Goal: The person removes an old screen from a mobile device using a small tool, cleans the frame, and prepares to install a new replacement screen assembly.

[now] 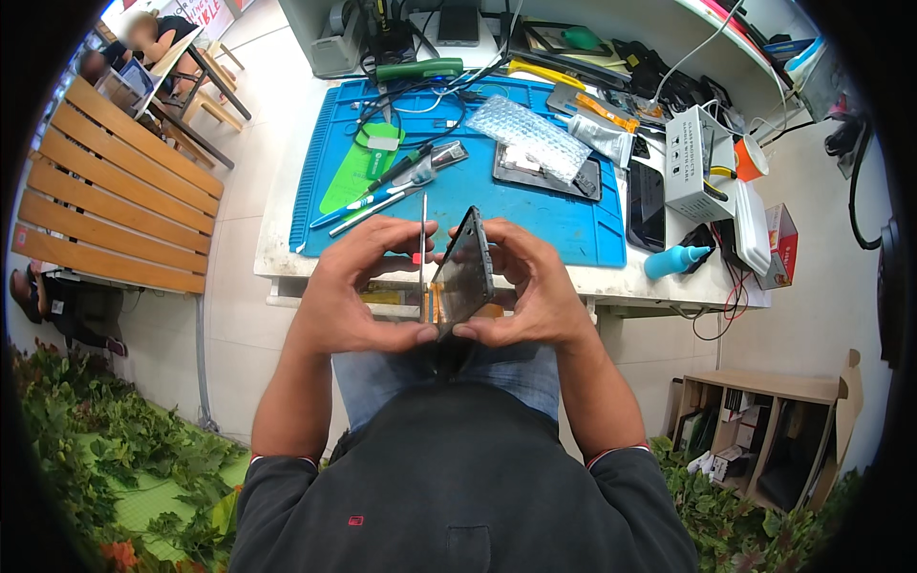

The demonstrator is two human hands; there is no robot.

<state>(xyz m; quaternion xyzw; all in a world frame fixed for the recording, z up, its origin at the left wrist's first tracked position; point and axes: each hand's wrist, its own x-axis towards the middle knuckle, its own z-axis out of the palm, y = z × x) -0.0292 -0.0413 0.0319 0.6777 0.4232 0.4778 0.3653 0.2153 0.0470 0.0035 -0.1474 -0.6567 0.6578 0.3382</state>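
In front of my body, near the table's front edge, my left hand [355, 282] is closed on a thin phone panel [423, 253], seen almost edge-on. My right hand [541, 286] grips a dark phone frame [466, 272], tilted and standing upright, with fingers behind it and thumb at its lower edge. The two parts are spread apart at the top and come close together at the bottom, near both thumbs. Between them an orange ribbon cable [434, 304] shows low down. A small red piece [416, 258] is by the left fingertips. The panel's faces are hidden.
On the blue repair mat [573, 224] lie a green pry card [346, 177], a toothbrush [358, 204], tweezers, an opened phone [511, 172] and bubble wrap [530, 134]. A black phone [646, 205], a blue bottle [676, 261] and a white box [695, 162] stand at the right.
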